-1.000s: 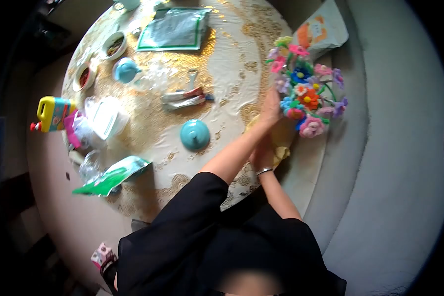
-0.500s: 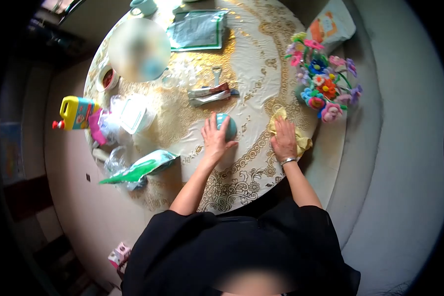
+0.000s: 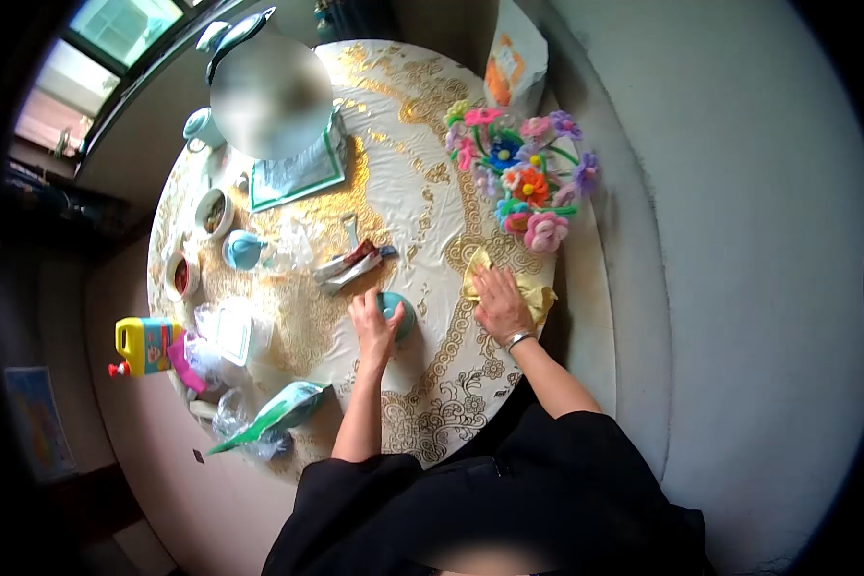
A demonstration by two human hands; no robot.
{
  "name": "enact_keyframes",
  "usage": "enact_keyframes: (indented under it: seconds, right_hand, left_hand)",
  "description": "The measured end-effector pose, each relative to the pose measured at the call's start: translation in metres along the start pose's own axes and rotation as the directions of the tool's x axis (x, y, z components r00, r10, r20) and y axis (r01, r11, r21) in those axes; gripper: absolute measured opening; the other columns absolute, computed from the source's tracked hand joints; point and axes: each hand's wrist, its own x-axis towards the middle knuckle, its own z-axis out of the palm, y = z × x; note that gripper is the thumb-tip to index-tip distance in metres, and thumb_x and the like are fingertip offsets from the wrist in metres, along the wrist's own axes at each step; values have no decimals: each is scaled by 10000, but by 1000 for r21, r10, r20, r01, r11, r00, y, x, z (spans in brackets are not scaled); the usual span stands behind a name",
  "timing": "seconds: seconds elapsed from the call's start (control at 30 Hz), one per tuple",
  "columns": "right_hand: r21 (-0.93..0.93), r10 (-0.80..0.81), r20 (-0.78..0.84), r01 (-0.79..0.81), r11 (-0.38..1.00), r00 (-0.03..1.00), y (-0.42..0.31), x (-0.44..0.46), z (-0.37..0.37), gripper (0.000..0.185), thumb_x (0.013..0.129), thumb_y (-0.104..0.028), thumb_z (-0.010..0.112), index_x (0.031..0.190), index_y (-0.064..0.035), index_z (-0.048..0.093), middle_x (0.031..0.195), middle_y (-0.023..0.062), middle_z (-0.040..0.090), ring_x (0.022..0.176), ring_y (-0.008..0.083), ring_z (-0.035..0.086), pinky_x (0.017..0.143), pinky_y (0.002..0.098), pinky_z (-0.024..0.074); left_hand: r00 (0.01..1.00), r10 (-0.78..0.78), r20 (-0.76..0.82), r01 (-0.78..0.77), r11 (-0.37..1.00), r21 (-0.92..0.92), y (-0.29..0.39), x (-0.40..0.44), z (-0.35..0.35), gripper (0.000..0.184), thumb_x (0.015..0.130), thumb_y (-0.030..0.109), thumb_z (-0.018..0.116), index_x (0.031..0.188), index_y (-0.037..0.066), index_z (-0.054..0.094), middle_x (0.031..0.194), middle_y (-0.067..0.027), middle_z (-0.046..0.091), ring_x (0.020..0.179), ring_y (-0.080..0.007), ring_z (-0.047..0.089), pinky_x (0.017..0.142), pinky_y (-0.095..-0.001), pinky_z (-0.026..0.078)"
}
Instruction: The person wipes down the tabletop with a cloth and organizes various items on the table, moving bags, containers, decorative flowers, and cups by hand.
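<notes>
My left hand [image 3: 375,324] curls around the left side of a small round teal cup [image 3: 396,315] on the table, its thumb at the near side. My right hand [image 3: 502,305] lies flat on a crumpled yellow cloth [image 3: 540,300], pressing it to the tablecloth near the table's right edge; the cloth's middle is hidden under the palm. Left of and beyond the cup are a few long, narrow packets [image 3: 348,272]. Colourful crocheted flowers [image 3: 528,182] stand beyond the cloth.
A gold-patterned tablecloth [image 3: 442,360] covers the round table. At left are a yellow bottle [image 3: 144,348], a clear-lidded container [image 3: 232,336], a green bag [image 3: 283,413] and bowls [image 3: 214,213]. A grey-green packet [image 3: 298,175] lies farther back. A white bag [image 3: 516,62] stands behind the flowers.
The view has shifted, showing more of the far side and a window. My left hand has gone from spread over the cup to curled around its side. My right hand stays on the cloth.
</notes>
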Motion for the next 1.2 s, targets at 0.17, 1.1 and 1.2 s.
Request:
enact_keyframes:
  seconds: [0.17,1.1,1.2]
  right_hand:
    - [55,18,-32,-16,998,999,0,-2,0,523,689,-148,570,1192,-38,480,1313,107,415,1201,290,397,1042,451,265]
    - [58,-9,28,8,998,1000,4,0,8,617,681,-159,577,1249,-73,349,1370,98,339,1190,342,391,1006,517,297]
    - [72,9,44,-12,997,999,5,-1,7,617,708,-155,554,1287,-95,348,1379,113,333,1200,325,399,1014,524,283]
  left_hand:
    - [956,-287,58,284,858,-428,-10,22,20,413,728,318,705,977,11,586,848,-107,584,775,-210,561,688,-332,444]
    - [973,1,-230,-95,913,-397,141,189,158,569,569,128,709,1104,84,520,986,-174,459,951,-356,416,850,-424,366]
    - [974,-3,-227,-87,919,-385,135,189,153,600,564,173,750,1109,88,514,1003,-169,463,963,-345,420,847,-420,374]
